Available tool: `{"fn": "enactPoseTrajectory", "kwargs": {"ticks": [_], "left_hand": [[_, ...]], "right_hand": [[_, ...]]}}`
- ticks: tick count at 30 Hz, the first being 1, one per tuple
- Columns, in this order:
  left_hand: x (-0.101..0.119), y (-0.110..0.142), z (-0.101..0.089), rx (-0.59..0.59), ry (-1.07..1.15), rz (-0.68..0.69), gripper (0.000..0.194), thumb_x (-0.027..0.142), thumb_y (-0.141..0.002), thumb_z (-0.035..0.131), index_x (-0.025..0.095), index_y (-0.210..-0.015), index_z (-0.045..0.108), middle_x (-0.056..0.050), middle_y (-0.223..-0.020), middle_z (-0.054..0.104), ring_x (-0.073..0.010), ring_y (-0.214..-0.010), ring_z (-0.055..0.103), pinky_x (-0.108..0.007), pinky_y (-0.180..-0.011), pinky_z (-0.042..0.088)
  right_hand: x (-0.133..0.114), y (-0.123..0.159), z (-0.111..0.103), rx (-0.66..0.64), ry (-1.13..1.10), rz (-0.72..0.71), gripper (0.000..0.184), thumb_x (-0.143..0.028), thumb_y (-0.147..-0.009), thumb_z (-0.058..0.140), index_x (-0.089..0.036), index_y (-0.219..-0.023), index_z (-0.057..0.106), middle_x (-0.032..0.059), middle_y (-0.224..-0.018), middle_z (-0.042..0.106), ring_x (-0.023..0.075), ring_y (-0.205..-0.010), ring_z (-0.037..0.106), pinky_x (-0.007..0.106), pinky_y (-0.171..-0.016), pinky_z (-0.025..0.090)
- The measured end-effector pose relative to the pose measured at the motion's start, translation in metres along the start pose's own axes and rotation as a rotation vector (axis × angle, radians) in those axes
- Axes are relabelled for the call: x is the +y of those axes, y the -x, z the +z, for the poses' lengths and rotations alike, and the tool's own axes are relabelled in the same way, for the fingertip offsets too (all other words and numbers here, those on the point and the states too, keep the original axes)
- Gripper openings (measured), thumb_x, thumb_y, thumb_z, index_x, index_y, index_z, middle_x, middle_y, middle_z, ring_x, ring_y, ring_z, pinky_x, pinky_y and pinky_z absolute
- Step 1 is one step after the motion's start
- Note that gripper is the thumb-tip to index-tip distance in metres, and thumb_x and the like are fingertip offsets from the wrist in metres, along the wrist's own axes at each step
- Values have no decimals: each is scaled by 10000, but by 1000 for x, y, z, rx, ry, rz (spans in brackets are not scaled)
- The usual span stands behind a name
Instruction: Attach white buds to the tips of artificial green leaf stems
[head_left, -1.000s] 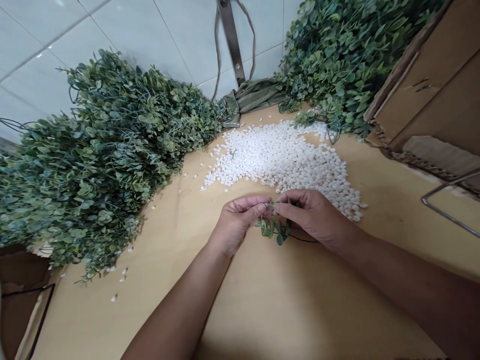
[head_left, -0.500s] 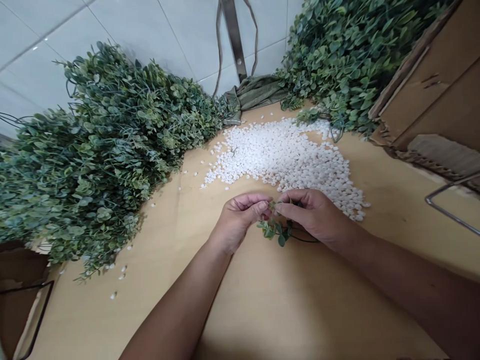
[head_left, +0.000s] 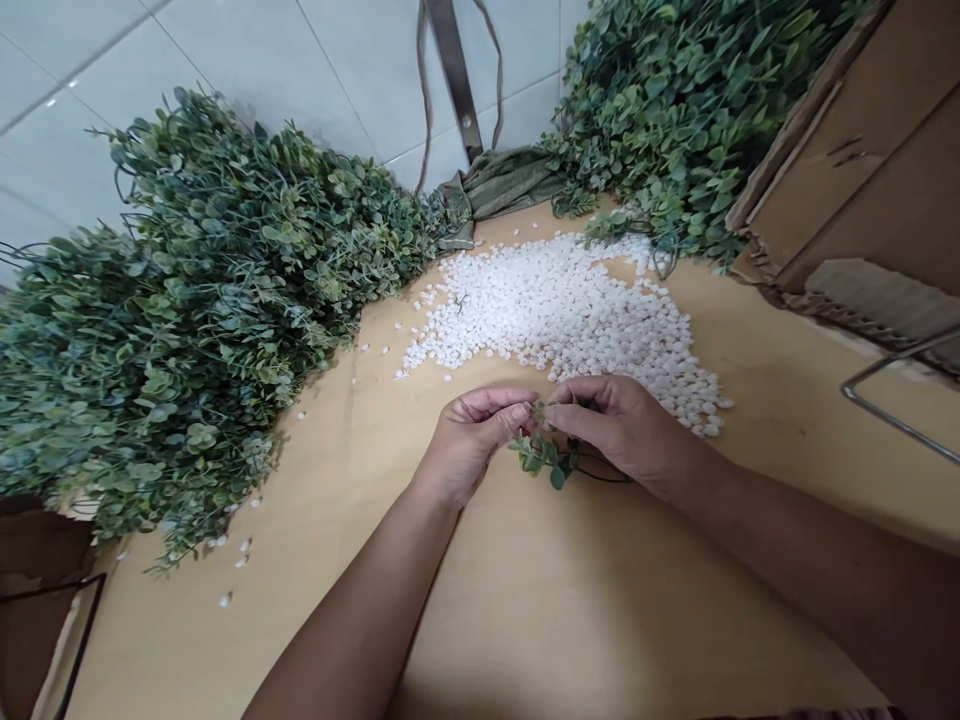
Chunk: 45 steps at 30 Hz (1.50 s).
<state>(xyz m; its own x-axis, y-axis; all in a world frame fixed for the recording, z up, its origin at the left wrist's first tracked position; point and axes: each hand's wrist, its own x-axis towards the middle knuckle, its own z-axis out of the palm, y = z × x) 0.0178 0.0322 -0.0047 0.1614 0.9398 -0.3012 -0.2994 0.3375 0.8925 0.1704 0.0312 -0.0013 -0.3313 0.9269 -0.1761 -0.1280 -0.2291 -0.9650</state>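
Above the front of the table, a small leafy green sprig (head_left: 551, 460), apparently artificial, hangs on a dark thin stem between my two hands. My left hand (head_left: 476, 440) pinches something at the sprig's tip, too small and covered to make out. Thumb and fingers of my right hand (head_left: 619, 425) are closed on the sprig from the other side, the stem passing beneath. The fingertips of both hands nearly meet. Just beyond them spreads a heap of small white pieces (head_left: 540, 310), like little caps or beads.
A big pile of green sprigs (head_left: 225, 290) fills the left side, and another leafy pile (head_left: 667, 120) stands back right. A cardboard box (head_left: 862, 170) and a bent metal rod (head_left: 892, 415) are at the right. Dark green cloth (head_left: 514, 180) lies by the tiled wall.
The view has shifted slightly, so the scene sits a little further left. Both hands keep their pinch on the sprig, with only a slight movement of the fingertips.
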Motion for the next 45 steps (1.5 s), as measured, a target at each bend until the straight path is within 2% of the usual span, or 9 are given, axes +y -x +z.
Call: {"fn": "enactPoseTrajectory", "kwargs": {"ticks": [12, 23, 37, 45], "left_hand": [[1, 1, 2, 11, -55, 4, 248, 268, -447, 835, 150, -628, 711, 2, -520, 651, -76, -484, 564, -201, -529, 476], [0, 0, 2, 45, -44, 6, 264, 277, -429, 838, 159, -635, 721, -5, -518, 649, -80, -480, 552, -206, -511, 466], [-1, -1, 2, -1, -27, 15, 237, 255, -468, 833, 154, -651, 722, 1, -519, 658, -58, -482, 564, -157, -498, 457], [-2, 0, 3, 1, -52, 34, 204, 251, -481, 824, 143, -612, 712, -2, -504, 655, -58, -459, 558, -158, -486, 454]], "right_hand": [[3, -2, -1, 39, 92, -9, 154, -252, -635, 603, -155, -523, 562, -22, -495, 533, 86, -470, 458, 212, -468, 371], [2, 0, 1, 23, 15, 17, 145, -223, -623, 613, -147, -516, 552, -30, -484, 522, 71, -458, 444, 194, -455, 359], [3, 1, 0, 55, 65, 17, 145, -228, -636, 605, -150, -531, 541, -29, -484, 522, 74, -447, 457, 187, -436, 367], [5, 0, 1, 70, 104, 28, 128, -236, -635, 594, -144, -548, 573, -24, -481, 525, 70, -435, 419, 193, -420, 323]]}}
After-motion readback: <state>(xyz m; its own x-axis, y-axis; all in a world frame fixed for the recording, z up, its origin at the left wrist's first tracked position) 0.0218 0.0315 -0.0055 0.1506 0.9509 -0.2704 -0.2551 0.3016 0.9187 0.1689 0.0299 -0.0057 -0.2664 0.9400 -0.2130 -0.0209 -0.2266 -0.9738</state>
